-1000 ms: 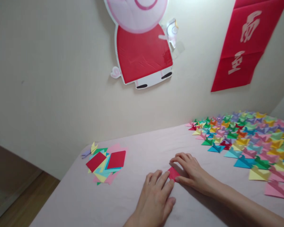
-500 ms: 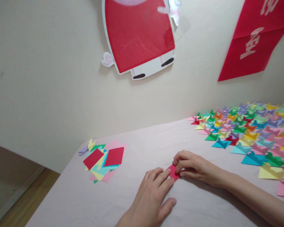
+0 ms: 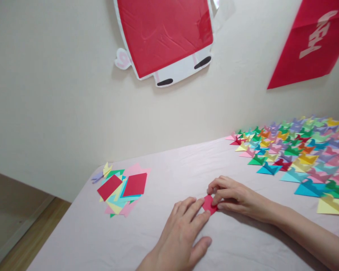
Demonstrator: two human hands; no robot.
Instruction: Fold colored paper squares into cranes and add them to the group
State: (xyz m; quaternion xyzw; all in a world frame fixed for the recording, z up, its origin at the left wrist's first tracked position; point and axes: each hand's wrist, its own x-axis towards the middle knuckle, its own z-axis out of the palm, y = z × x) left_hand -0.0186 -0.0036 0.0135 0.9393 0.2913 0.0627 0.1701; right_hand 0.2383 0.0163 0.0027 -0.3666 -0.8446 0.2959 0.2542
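Note:
A small folded piece of red paper (image 3: 209,205) lies on the pale cloth between my hands. My left hand (image 3: 182,229) is spread flat, its fingertips resting on the paper's left and lower edges, thumb apart. From the right, my right hand (image 3: 237,196) has curled fingers and thumb pinched at the paper's right side, hiding part of it. Off to the left is a loose pile of coloured sheets, with a red sheet (image 3: 135,184) and another red sheet (image 3: 110,187) on top.
Rows of small folded paper birds (image 3: 292,150) in many colours cover the right of the cloth-covered table (image 3: 81,226). Yellow and purple folded pieces (image 3: 106,170) sit at the pile's back left. Behind stands a wall (image 3: 169,113) with a red-and-white cutout (image 3: 166,34) and a red banner (image 3: 307,49).
The view has shifted slightly. My hands stay on the red paper, which shows a little more of its surface between my fingers.

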